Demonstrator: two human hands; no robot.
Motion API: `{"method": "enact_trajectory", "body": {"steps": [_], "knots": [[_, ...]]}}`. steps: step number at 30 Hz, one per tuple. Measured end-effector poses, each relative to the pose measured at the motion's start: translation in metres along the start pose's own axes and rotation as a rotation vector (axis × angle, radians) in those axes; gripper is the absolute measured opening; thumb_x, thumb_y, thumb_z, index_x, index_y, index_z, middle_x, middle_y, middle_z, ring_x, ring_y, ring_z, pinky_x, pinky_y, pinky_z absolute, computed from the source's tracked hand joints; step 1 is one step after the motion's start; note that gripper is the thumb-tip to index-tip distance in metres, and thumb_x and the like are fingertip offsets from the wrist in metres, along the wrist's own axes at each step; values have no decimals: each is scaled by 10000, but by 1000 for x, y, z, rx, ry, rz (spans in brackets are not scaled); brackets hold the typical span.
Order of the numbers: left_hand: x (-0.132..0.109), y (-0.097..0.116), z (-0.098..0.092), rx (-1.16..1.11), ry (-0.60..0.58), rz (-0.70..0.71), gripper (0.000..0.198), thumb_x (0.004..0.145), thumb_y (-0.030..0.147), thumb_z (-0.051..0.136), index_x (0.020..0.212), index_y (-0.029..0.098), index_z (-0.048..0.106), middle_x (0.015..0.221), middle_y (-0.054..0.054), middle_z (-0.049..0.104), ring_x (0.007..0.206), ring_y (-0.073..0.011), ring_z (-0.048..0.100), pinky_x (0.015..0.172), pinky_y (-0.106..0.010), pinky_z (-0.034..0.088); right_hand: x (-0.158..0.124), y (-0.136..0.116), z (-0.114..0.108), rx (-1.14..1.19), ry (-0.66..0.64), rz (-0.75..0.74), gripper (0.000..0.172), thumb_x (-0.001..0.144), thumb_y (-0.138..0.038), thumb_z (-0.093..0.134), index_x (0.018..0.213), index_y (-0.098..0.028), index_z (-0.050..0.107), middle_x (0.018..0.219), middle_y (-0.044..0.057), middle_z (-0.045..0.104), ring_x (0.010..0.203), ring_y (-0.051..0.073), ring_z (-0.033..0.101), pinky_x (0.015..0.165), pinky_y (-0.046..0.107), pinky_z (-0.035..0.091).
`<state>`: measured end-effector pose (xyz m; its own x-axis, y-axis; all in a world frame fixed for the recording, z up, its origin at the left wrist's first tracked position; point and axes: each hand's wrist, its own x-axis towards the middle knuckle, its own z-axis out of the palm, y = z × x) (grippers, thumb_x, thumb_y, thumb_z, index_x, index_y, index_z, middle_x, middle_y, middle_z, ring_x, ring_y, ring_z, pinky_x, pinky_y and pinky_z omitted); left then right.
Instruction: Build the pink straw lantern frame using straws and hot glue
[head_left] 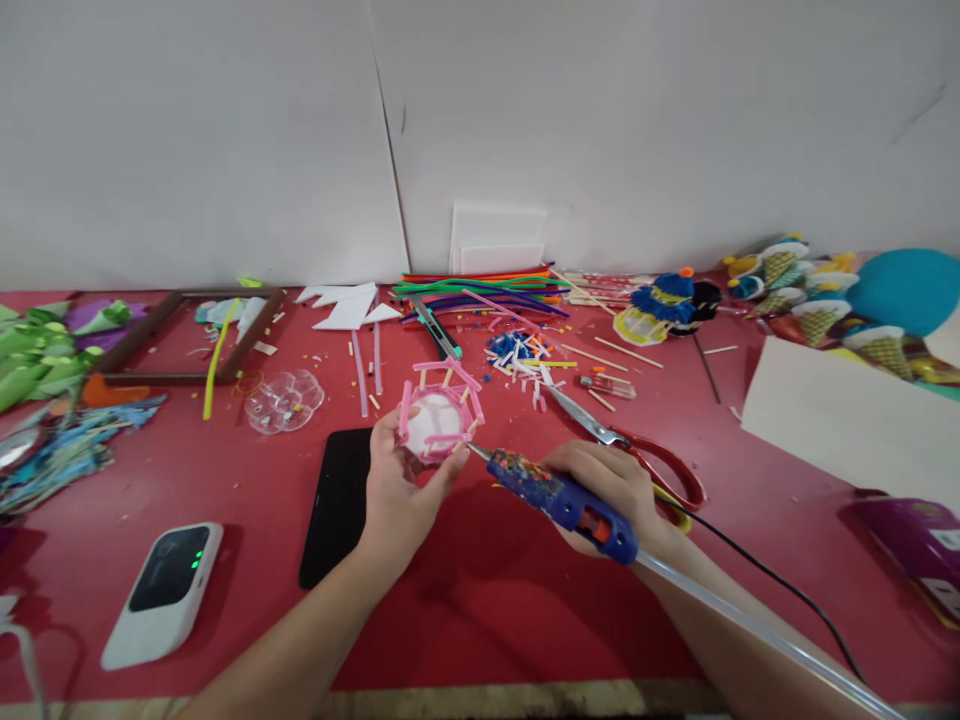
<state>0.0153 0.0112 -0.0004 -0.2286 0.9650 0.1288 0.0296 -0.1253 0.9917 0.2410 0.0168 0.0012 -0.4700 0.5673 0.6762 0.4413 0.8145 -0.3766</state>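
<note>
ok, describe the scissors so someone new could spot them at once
Start at the red table and find the right hand holding the blue glue gun. The scissors lie flat just behind that hand, steel blades pointing up-left toward the pile of cut straw bits. Their red handles set them apart from the green-tipped craft knife farther back.

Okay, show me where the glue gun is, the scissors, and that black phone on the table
glue gun point(566, 500), head view, on its blue body in the right hand
scissors point(667, 468), head view, on the red handle loop
black phone point(337, 505), head view, on its dark screen
</note>
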Motion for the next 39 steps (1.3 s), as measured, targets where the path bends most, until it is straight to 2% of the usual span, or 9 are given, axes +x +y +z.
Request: {"method": "enact_trajectory", "body": {"steps": [11,21,30,39], "knots": [[-1,2,0,20,-5,21,550,690,293,797,1111,221,451,1000,-32,635,844,-191,729,734,-335,631,1,-3,-1,-20,9,-3,153,827,-175,506,967,-208,557,706,23,648,594,152,605,555,252,461],[1,0,-1,55,-13,40,548,699,321,790,1129,228,463,1023,-36,638,903,-207,726,778,-351,627,3,-3,-2,-20,6,-4,190,813,-150,512,985,-211,564,705,20,663,593,152,623,559,249,462],[1,0,1,-6,5,32,544,673,278,800,1092,225,455,971,-13,617,797,-169,715,709,-313,620,0,-1,1,-8,36,3,86,862,-180,550,942,-205,566,701,18,651,597,138,607,550,242,461],[0,1,0,-14,9,11,555,668,271,807,1088,229,448,971,-6,604,800,-157,711,722,-302,620,-2,1,1,3,23,12,66,902,-238,535,940,-202,576,714,26,654,604,140,606,552,249,462]]}}
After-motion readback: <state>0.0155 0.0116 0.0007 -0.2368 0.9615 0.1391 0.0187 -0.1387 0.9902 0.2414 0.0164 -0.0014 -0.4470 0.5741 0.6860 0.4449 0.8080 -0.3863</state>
